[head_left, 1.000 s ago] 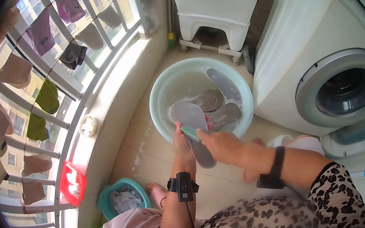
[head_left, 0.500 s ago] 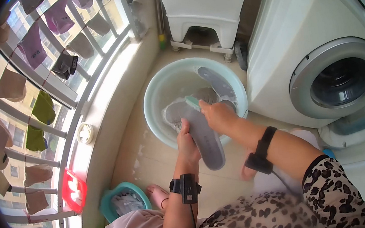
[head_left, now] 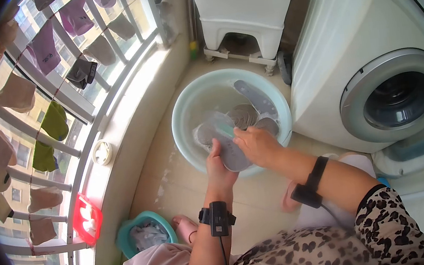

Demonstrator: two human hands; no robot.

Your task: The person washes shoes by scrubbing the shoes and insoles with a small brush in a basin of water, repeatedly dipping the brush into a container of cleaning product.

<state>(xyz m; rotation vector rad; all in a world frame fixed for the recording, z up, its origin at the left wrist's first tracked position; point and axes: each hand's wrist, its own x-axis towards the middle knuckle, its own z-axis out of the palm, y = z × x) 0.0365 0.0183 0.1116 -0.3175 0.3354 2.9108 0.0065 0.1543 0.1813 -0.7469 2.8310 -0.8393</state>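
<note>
My left hand point(head_left: 219, 166) grips a grey insole point(head_left: 233, 155) by its left edge, thumb on top. The insole is held tilted over the near part of a pale blue basin point(head_left: 184, 149) of cloudy water. In my right hand point(head_left: 257, 145) is a light green scrubbing brush point(head_left: 226, 129), its head against the insole's upper face and blurred by motion. My fingers hide part of the brush. Another grey insole point(head_left: 256, 97) lies at the basin's far right. Beside the brush, a ribbed grey piece point(head_left: 243, 116) sits partly in the water.
A white washing machine point(head_left: 316, 77) stands to the right, and a white tub on legs point(head_left: 242, 9) behind. A small teal basin point(head_left: 123, 239) with wet cloth is at lower left. Socks point(head_left: 54, 121) hang along the railing. A red basket point(head_left: 86, 222) rests by the ledge.
The insole has moved away from me, its near end now at the basin's rim and looking shorter. Both hands keep their grip. The whole view has shifted slightly.
</note>
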